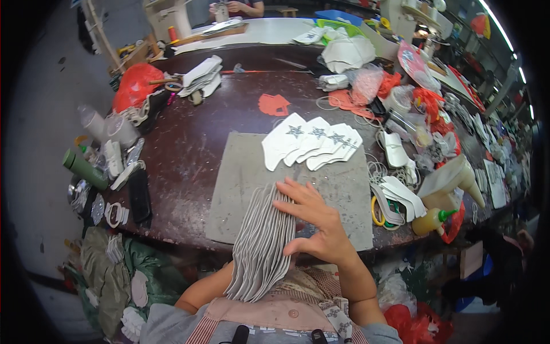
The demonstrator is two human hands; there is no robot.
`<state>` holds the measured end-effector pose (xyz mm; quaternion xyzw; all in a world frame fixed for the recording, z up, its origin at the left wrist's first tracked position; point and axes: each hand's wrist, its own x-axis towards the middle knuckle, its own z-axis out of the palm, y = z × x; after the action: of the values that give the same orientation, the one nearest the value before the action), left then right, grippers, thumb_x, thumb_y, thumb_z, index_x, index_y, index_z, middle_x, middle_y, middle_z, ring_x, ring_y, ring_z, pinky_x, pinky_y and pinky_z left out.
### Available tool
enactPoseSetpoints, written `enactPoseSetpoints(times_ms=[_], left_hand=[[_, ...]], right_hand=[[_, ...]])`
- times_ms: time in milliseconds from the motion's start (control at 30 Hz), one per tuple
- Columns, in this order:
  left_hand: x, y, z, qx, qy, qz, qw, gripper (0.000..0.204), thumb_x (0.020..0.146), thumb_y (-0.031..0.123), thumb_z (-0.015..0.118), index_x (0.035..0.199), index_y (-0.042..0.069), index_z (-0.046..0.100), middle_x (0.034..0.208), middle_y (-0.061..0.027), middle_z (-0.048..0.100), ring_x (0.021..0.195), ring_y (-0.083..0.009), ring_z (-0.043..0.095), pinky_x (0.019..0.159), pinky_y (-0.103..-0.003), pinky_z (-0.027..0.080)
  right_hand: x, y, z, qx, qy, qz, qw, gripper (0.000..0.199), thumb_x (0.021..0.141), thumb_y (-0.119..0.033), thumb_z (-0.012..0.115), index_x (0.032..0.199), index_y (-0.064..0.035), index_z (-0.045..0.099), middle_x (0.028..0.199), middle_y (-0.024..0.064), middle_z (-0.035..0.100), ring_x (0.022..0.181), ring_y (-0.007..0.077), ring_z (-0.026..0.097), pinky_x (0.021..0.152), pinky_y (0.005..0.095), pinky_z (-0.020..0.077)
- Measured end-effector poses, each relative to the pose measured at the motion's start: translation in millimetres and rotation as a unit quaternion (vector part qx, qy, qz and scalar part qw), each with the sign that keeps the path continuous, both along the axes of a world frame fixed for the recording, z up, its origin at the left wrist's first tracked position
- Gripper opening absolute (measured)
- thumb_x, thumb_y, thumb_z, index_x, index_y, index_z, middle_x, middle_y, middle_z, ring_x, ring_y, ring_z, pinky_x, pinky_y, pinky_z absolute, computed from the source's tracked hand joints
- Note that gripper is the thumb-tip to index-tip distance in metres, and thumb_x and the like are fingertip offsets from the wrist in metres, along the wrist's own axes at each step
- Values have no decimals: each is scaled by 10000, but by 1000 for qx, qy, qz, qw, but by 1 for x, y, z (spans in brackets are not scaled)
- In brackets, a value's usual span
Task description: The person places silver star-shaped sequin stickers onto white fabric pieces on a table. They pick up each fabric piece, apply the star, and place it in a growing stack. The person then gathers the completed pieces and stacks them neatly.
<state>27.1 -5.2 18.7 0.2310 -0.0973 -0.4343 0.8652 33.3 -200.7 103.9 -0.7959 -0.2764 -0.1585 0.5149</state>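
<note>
A thick fanned stack of white cut pieces [260, 246] leans over the table's front edge, its layered edges toward me. My left forearm [206, 285] runs in beneath this stack and holds it up from behind; the left hand itself is hidden by the pieces. Along the stack's upper right side, my right hand [312, 215] has its fingers spread and its fingertips at the edges of the pieces. Just beyond lie several overlapping white shaped pieces [312, 140] with dark star designs, partly on a grey board [235, 166].
The dark table [177, 155] carries an orange-red template-like piece [274, 105] behind the board. Clutter lines both sides: a green bottle [85, 168] at left, yellow-handled scissors [378, 212] and a yellow glue bottle [429, 222] at right. A person [243, 7] sits across the far table.
</note>
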Motion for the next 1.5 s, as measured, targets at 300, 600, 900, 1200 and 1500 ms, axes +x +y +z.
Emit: enactPoseSetpoints(times_ms=[300, 600, 900, 1200, 1500], left_hand=[[-13, 1, -15, 55, -42, -76, 995, 673, 917, 424, 656, 1424, 25, 466, 1313, -149, 598, 1142, -268, 627, 947, -405, 548], [-14, -14, -17, 41, -29, -67, 996, 660, 914, 407, 667, 1413, 19, 475, 1300, -149, 606, 1130, -263, 631, 938, -401, 551], [-7, -18, -13, 42, -35, -56, 997, 647, 911, 389, 677, 1401, 14, 484, 1287, -150, 613, 1118, -258, 636, 930, -397, 554], [-17, 8, -11, 65, -45, -42, 996, 634, 908, 372, 687, 1390, 8, 493, 1274, -150, 620, 1105, -253, 641, 921, -392, 557], [5, 5, -16, 35, -33, 11, 999, 621, 905, 354, 697, 1378, 3, 502, 1261, -151, 628, 1093, -248, 646, 912, -388, 560]], right_hand=[[-35, -5, -2, -23, -126, -94, 987, 908, 718, -715, 675, 1286, -7, 629, 1390, 157, 582, 1367, 336, 477, 1172, 584, 216], [-43, 10, 12, 18, -204, -122, 971, 882, 755, -658, 657, 1316, 18, 578, 1367, 164, 589, 1324, 300, 520, 1166, 564, 262], [-47, 8, 15, -32, -172, -79, 981, 810, 779, -599, 700, 1277, 32, 600, 1348, 181, 598, 1295, 309, 541, 1128, 515, 346], [-56, 16, 12, 36, -253, -140, 957, 774, 782, -532, 742, 1290, 34, 596, 1367, 175, 590, 1327, 302, 523, 1166, 492, 297], [-56, -3, -4, 124, -190, -163, 960, 840, 842, -623, 672, 1314, 64, 563, 1317, 252, 607, 1292, 401, 527, 1101, 499, 385]])
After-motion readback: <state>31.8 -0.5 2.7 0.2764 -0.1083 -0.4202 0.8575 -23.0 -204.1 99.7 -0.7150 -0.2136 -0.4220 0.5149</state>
